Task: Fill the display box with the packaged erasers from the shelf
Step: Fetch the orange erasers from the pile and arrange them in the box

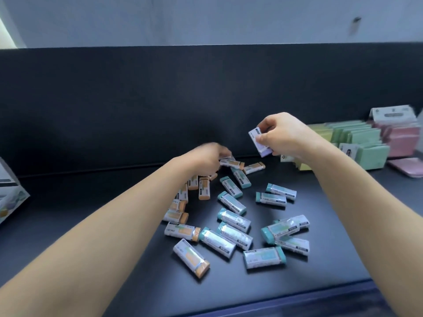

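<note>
Slippage is the main risk. The packaged erasers [231,211] lie loose across the dark shelf [80,191], a scatter running from the centre out toward 5 o'clock. Orange-ended ones sit on its 9 o'clock side and teal-ended ones on its 3 o'clock side, several overlapping.

The right hand [281,133], raised at about 1 o'clock from the pile, pinches a lilac eraser [259,143] between thumb and curled fingers [269,128]. Their grip is at one end, so the pack tilts out beyond them. The glossy wrap looks slick, and a squeeze that shallow could let it twist free and drop among the others.

The left hand [206,159] reaches down at the pile's 12 o'clock edge, over an orange eraser [231,162]. It is blurred, so I cannot tell whether its fingers grip anything or only touch. A hurried grab there could nudge neighbouring packs toward the back wall or knock stacked ones askew.

What I take to be the display box [11,193] sits well apart at 9 o'clock, cut by the frame edge. Each load must therefore cross over the left forearm, and a sweep of that arm could drag packs along. Erasers near 6 o'clock lie closest to the shelf's front lip [297,300] and could be pushed off it. The sticky-note pads [366,143] at 3 o'clock stand just beside the right wrist and could be toppled.
</note>
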Motion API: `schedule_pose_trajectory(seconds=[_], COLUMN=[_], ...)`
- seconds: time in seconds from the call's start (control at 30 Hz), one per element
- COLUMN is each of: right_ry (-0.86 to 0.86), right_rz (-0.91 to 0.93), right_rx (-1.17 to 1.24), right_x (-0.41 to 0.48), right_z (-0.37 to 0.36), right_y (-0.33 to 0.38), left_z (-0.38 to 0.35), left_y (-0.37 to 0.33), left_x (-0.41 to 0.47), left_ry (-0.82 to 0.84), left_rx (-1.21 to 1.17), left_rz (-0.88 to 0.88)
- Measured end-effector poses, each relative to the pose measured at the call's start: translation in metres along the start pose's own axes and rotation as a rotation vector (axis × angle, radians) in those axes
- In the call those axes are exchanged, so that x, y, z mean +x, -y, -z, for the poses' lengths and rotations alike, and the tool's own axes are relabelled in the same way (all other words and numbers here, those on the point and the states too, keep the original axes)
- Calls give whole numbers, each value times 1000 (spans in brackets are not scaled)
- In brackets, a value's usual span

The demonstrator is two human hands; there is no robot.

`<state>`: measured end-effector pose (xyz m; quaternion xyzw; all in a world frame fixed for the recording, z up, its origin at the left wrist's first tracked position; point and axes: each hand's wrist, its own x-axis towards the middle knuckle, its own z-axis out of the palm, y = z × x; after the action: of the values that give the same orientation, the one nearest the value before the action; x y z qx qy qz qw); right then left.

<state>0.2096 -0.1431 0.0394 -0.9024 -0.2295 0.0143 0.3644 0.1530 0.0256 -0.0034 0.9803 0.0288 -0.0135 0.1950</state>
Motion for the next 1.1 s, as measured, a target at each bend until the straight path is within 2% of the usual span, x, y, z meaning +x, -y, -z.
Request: schedule_pose_trajectory(seconds=[0.13, 0.23, 0.4, 0.67, 0.73, 0.9, 1.1], right_ry=[5, 14, 27, 29, 16, -66, -48], right_rz=[-15, -14, -14, -15, -28, -52, -5], right_rx=[1, 10, 10, 26, 42, 85, 165], right_x=[-1, -1, -1, -9, -10, -12, -14], right_z=[1, 1, -2, -6, -6, -7, -30], right_y=[-8, -12, -15, -11, -11, -5, 31], left_z=[-5, -9, -17, -11, -11, -5, 25], left_y=[4, 9, 10, 8, 7, 11, 37], left_x=[15, 33, 45, 37, 32, 16, -27], left_ry=[-80, -111, 2, -22, -37, -159, -67], left_rx=[-93, -45, 36, 128, 26, -538, -1006], left_rz=[42, 33, -25, -188, -161, -7, 54])
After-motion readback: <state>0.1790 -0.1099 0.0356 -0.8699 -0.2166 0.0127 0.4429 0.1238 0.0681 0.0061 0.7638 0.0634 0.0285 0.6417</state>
